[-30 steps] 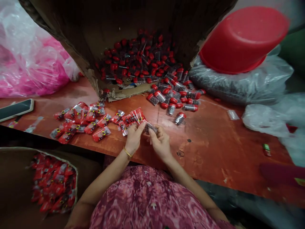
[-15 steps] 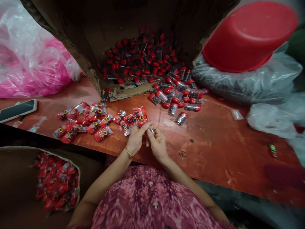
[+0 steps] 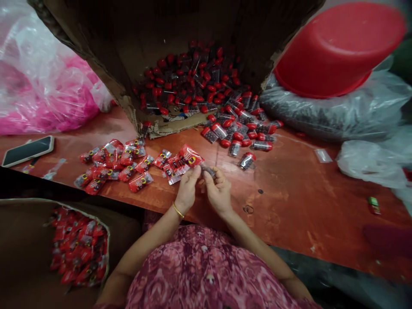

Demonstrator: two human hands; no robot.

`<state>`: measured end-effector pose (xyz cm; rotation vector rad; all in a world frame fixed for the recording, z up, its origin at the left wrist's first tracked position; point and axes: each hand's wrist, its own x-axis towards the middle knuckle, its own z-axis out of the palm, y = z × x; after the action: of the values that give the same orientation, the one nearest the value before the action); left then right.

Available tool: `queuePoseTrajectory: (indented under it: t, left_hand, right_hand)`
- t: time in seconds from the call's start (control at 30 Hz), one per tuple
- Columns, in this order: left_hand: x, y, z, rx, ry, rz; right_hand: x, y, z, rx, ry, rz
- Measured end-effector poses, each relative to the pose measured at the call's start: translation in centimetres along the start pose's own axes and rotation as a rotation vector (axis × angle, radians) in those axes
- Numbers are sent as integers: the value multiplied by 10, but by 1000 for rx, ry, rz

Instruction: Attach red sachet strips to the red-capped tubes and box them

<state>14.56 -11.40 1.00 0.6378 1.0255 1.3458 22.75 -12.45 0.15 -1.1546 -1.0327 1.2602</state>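
Note:
My left hand [image 3: 187, 191] is closed, its thumb and fingers pinched at the near end of a red printed packet [image 3: 190, 155]. Against its fingertips, my right hand [image 3: 219, 191] grips a small clear bottle [image 3: 209, 171] with dark contents, mostly covered by the fingers. Beside my left hand lies a fanned row of flat red packets [image 3: 175, 166]. Farther left is a pile of filled red packets [image 3: 112, 156]. Beyond my right hand, several red-capped bottles of dark beads [image 3: 247, 160] lie loose on the table [image 3: 289, 201].
An open cardboard box [image 3: 122, 94] holds a heap of red-capped bottles. A red tub [image 3: 337, 51] rests on a plastic sack [image 3: 322, 116] at right. Pink-filled bags [image 3: 48, 94] and a phone [image 3: 28, 151] are at left. Below the table edge, a carton [image 3: 28, 244] contains red packets.
The bottle and both hands have shifted slightly right and nearer. The upper red packet has turned, its near corner now tilted toward my fingers. The whole view has moved a little.

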Motion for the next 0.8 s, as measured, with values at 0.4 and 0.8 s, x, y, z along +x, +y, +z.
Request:
queuePoseTrajectory:
  t: [0.4, 0.8]
  left_hand:
    - [1, 21, -6, -72, 48, -263]
    - [14, 47, -54, -211, 149, -355]
  right_hand:
    - [12, -6, -8, 97, -380, 68]
    - [63, 13, 11, -805, -141, -420]
